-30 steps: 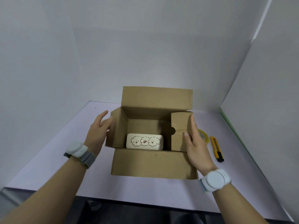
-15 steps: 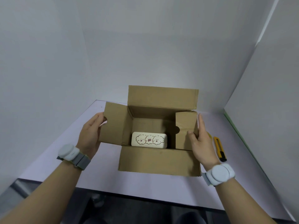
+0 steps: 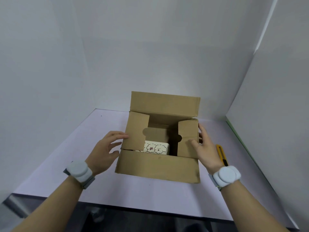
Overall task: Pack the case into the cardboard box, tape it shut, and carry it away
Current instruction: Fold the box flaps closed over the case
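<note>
A cardboard box (image 3: 158, 168) stands on the pale desk (image 3: 66, 158), its top not yet closed. Inside, a cream case (image 3: 156, 148) with cartoon dogs lies flat on the bottom, partly hidden under the left flap (image 3: 136, 131). That flap leans inward over the opening, and the right flap (image 3: 188, 138) does too. The rear flap (image 3: 165, 103) stands upright, and the front flap hangs down outside.

The left hand (image 3: 105, 151) is spread open, fingertips touching the outer edge of the left flap without gripping it. The right hand (image 3: 204, 146) is also open, thumb resting on top of the right flap and fingers along the box's right side. A yellow knife (image 3: 221, 154) lies on the desk just right of that hand.
</note>
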{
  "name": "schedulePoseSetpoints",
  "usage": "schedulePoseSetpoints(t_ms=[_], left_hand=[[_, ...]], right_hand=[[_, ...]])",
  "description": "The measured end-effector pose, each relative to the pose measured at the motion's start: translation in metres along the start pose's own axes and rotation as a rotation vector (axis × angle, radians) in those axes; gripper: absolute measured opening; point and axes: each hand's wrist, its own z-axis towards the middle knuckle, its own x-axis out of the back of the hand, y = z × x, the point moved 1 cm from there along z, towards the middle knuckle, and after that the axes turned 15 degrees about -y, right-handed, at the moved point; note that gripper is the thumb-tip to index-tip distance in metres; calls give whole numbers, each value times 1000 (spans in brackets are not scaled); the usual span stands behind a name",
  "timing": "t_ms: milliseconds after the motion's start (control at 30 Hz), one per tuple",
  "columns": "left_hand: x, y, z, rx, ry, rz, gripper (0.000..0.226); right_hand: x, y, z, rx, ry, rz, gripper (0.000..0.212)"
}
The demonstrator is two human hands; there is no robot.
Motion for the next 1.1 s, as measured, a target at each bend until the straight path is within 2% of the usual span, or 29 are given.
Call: schedulePoseSetpoints(t_ms=[100,367,500,600,700,833,900,1000,1100], left_hand=[[-1,0,-1,-4,7,115,58],[1,-2,-4,-26,-28,17,61],[0,1,-4,-7,36,-16,43],[-5,3,-2,36,65,-47,32],[-11,1,-1,49,106,-62,32],[-19,2,-3,46,170,-110,34],[-22,4,-3,45,197,-127,28],[-27,5,-3,18,234,-103,28],[-31,5,-3,11,276,-104,29]], right_hand=[[3,-2,2,20,-29,28,66],[10,-12,9,-1,-73,37,82],[12,-14,8,28,-127,32,86],[15,-12,7,38,-182,62,83],[17,-13,8,11,-185,114,76],[13,-19,6,-20,-137,240,38],[10,-21,5,-28,-123,252,29],[9,-22,4,-28,-90,240,34],[9,-25,2,-33,-118,259,52]])
